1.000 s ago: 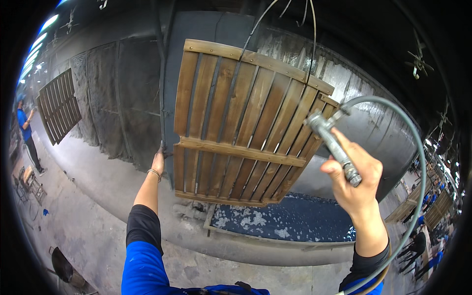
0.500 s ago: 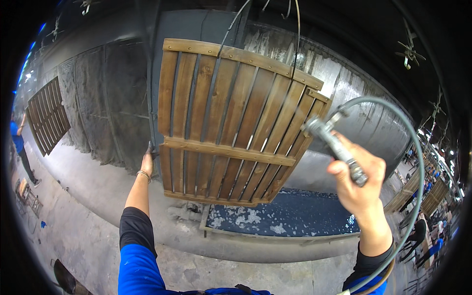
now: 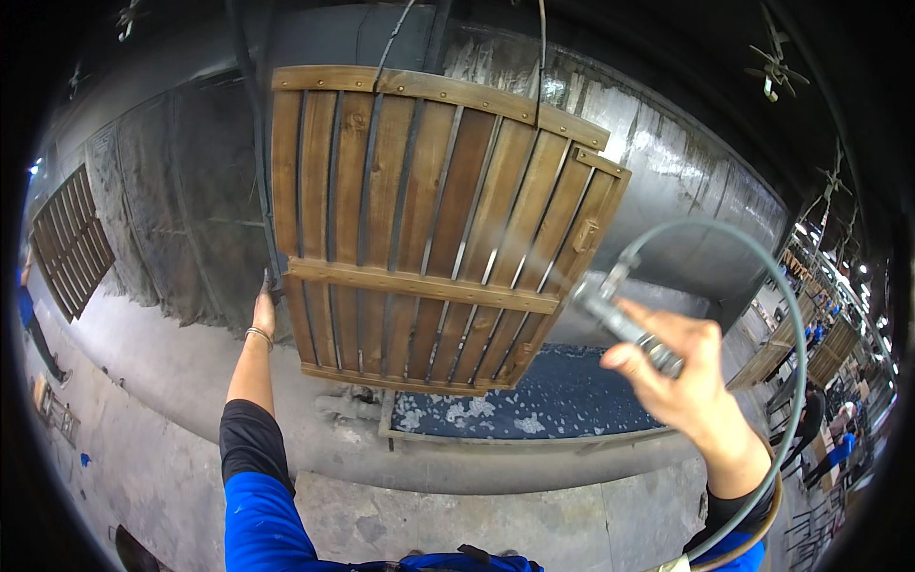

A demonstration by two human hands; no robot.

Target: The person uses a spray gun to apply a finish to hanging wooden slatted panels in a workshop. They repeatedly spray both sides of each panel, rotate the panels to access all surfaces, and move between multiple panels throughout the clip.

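Panel (image 3: 419, 229) swung nearer, L hand (image 3: 262, 315) gripping its edge, R hand (image 3: 681, 377) clenching spray gun (image 3: 624, 319) (misting).

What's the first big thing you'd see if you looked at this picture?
A big brown wooden slat panel hangs in the middle on wires, in front of a grey, stained wall. The left hand holds its left edge, and the right hand, at the right, points a metal spray gun at it, with a grey hose looping away. Below the panel lies a dark tray speckled with white.
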